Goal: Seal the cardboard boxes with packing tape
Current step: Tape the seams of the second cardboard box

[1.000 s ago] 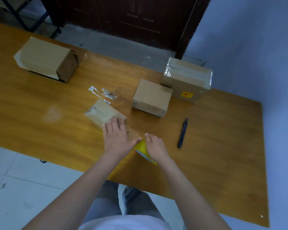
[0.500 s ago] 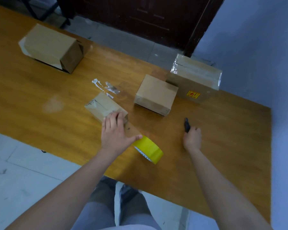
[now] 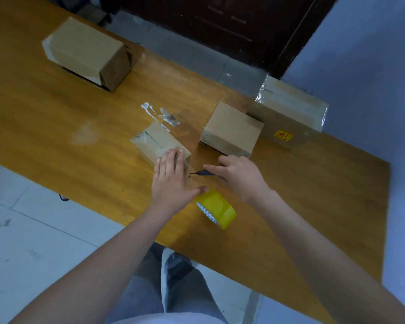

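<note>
Cardboard boxes on the wooden table (image 3: 56,118) number four. The small box (image 3: 158,142) nearest the person is pinned under the left hand (image 3: 171,181), fingers straight and flat on its near end, thumb spread toward the yellow tape roll (image 3: 216,206). Judgement: the hand steadies the box and keeps the strip taut between box and roll, though the strip itself is too faint to confirm. The roll stands on edge just beside that thumb, near the table's front edge. The right hand (image 3: 239,174) is curled round a dark utility knife (image 3: 202,172), tip aimed at the gap between box and roll, apparently to cut the tape. A second plain box (image 3: 232,129) sits just beyond the right hand. A larger box (image 3: 290,113) wrapped in clear film, bearing a yellow label (image 3: 283,136), stands behind it. The fourth box (image 3: 87,52) lies well apart at the far left, one end apparently open. Count: one roll, one knife. White residue (image 3: 159,114) marks the table behind the small box.
</note>
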### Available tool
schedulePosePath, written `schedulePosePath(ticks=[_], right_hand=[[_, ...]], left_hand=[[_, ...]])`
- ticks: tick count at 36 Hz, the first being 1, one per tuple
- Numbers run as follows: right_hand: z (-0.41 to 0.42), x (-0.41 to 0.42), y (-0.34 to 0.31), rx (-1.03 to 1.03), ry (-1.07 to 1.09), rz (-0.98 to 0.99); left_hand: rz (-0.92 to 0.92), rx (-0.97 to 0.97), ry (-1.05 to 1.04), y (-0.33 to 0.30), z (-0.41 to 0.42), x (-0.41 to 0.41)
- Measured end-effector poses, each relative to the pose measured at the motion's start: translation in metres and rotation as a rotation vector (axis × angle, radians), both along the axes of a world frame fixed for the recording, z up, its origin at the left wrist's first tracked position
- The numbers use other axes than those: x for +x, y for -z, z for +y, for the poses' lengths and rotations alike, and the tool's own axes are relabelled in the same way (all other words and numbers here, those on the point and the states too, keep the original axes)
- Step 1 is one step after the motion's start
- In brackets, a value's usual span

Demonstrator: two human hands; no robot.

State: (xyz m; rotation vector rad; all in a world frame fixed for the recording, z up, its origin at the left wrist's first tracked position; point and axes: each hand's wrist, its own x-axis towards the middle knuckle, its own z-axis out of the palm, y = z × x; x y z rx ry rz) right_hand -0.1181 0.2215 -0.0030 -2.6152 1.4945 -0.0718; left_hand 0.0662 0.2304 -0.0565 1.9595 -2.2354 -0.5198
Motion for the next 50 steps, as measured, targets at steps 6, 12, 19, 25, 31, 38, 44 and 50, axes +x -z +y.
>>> schedulePosePath(ticks=[6, 12, 19, 25, 31, 38, 44, 50], right_hand=[[-0.018, 0.015, -0.004, -0.014, -0.18, 0.206], [-0.024, 0.018, -0.011, 0.051, -0.177, 0.361], [-0.023, 0.001, 0.007, 0.172, 0.168, 0.473], [-0.001, 0.005, 0.055, 0.331, 0.393, 0.288], [0.003, 0.017, 0.075, 0.337, 0.751, -0.162], [-0.013, 0.043, 0.043, 1.05, 0.673, -0.927], [-0.019, 0.042, 0.046, 1.129, 0.646, -0.777], [-0.007, 0.043, 0.038, 1.038, 0.659, -0.769]], left_hand=[[-0.023, 0.023, 0.014, -0.002, -0.001, 0.0], [-0.028, 0.029, 0.014, -0.002, -0.001, 0.0], [-0.036, 0.012, 0.029, 0.004, -0.003, 0.002], [-0.029, 0.032, 0.04, 0.004, -0.003, 0.003], [-0.013, 0.037, 0.045, 0.004, -0.003, 0.004], [-0.016, 0.019, 0.045, 0.007, -0.002, 0.005], [-0.088, 0.065, 0.106, 0.003, -0.005, 0.011], [-0.039, 0.136, 0.174, -0.009, -0.015, 0.027]])
